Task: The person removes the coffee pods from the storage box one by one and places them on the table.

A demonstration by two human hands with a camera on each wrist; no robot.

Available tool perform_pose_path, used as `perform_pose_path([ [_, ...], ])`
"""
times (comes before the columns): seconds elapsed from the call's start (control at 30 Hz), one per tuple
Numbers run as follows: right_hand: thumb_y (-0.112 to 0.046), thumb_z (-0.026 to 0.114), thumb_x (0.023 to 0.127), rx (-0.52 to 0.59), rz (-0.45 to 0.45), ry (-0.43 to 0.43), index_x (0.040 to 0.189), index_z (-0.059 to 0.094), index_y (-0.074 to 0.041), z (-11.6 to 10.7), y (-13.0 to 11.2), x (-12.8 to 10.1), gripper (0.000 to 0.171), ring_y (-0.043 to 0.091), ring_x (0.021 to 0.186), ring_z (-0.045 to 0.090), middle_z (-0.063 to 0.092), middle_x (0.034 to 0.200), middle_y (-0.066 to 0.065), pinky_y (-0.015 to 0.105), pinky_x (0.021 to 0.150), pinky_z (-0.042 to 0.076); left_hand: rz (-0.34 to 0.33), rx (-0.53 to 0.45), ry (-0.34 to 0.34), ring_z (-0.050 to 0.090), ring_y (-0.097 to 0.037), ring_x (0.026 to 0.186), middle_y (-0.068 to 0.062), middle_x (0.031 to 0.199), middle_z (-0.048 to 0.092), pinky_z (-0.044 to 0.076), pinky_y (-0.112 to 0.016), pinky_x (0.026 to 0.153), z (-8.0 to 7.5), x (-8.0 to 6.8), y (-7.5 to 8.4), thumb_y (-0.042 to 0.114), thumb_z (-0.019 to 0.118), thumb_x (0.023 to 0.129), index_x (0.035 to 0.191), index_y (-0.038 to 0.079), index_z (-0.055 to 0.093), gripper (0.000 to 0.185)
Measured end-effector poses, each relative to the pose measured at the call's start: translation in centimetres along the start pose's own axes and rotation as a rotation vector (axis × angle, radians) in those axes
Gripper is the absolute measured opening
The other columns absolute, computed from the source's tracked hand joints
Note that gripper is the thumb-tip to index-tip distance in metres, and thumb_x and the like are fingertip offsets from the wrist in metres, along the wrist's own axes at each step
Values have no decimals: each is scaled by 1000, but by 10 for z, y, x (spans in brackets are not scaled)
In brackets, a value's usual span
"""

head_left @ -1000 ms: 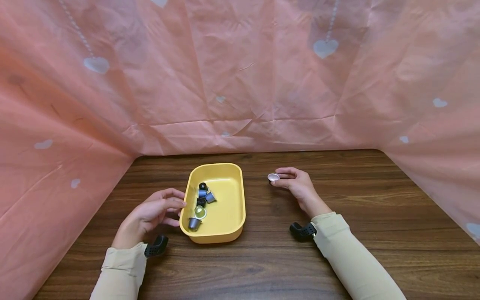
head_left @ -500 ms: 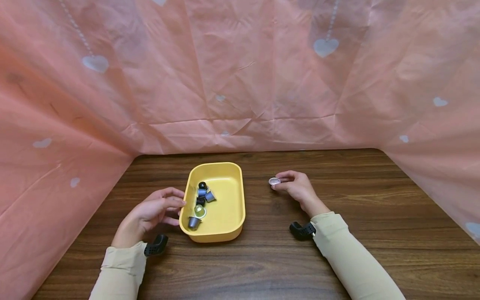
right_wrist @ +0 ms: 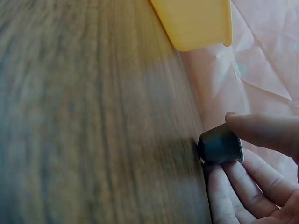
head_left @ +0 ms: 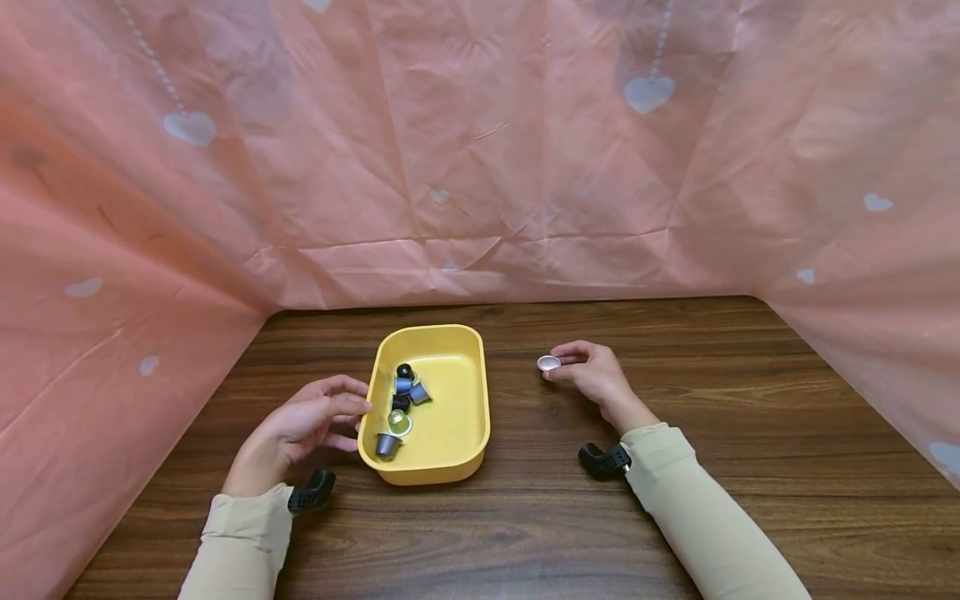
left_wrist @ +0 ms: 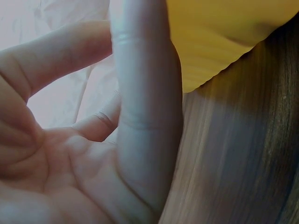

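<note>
On the wooden counter [head_left: 675, 400] in front of me, my right hand [head_left: 596, 375] rests to the right of a yellow tray [head_left: 480, 417] and pinches a dark coffee capsule [right_wrist: 220, 144] between thumb and fingertips. From the head view its silver foil lid faces up; from the right wrist view its narrow end touches the wood, so the capsule sits on the counter, apart from the tray, with my fingers curled round it.

My left hand [head_left: 303, 425] lies at the near left of the tray, fingers loosely bent and spread, holding nothing. Its fingertips are at the tray's left rim; I cannot tell whether they actually touch it. The left wrist view shows my palm and fingers relaxed, with the yellow wall just beyond them.

Inside the tray, along its left side, lie several more capsules [head_left: 401, 400]: dark ones, bluish ones, one with a green lid, tumbled at different angles. Pink sheeting [head_left: 480, 167] printed with pale hearts hangs behind and on both sides of the counter.
</note>
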State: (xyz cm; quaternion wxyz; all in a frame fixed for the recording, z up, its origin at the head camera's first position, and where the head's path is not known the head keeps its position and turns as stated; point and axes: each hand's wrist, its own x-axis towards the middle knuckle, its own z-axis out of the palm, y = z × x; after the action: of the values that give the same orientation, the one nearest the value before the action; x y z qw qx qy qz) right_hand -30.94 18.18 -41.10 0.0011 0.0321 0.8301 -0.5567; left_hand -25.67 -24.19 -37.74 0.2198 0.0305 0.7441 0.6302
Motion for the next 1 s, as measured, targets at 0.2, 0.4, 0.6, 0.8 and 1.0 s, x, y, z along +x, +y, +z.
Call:
perform_pose_path([
  [0.2, -13, 88, 84, 2, 1, -2, 129, 73, -2, 0, -1, 0, 49, 22, 113, 65, 78, 123, 14, 24, 87, 48, 0, -1, 1, 73, -15, 92, -2, 106, 72, 68, -37, 75, 0, 0, 0, 15, 68, 102, 136, -2, 50, 42],
  [0.4, -14, 88, 84, 4, 10, -1, 131, 72, -2, 1, -1, 1, 52, 19, 108, 64, 78, 122, 14, 24, 86, 47, 0, 1, 2, 72, -15, 90, -2, 104, 72, 68, -37, 75, -1, 0, -2, 16, 68, 102, 136, 0, 51, 41],
  [0.6, -17, 90, 84, 8, 14, 0, 133, 70, -1, 1, -1, 1, 56, 23, 113, 65, 77, 124, 16, 24, 88, 47, -1, 6, 4, 72, -15, 89, -2, 103, 72, 68, -36, 75, 0, 0, -2, 16, 68, 102, 135, 0, 51, 40],
  [0.8, -21, 89, 87, 31, 10, 0, 136, 68, 0, -3, -4, 0, 57, 13, 107, 67, 76, 130, 17, 22, 89, 49, 2, 7, -1, 72, -15, 90, -2, 104, 72, 69, -37, 75, -1, 0, -3, 16, 67, 103, 136, 0, 51, 40],
  [1.0, -17, 84, 93, 173, -11, 7, 140, 64, 3, -16, -11, -1, 55, -5, 93, 70, 80, 116, 4, 20, 93, 57, 3, -1, -3, 73, -15, 89, -2, 103, 72, 68, -36, 75, -1, 1, -2, 15, 67, 103, 134, 0, 51, 39],
])
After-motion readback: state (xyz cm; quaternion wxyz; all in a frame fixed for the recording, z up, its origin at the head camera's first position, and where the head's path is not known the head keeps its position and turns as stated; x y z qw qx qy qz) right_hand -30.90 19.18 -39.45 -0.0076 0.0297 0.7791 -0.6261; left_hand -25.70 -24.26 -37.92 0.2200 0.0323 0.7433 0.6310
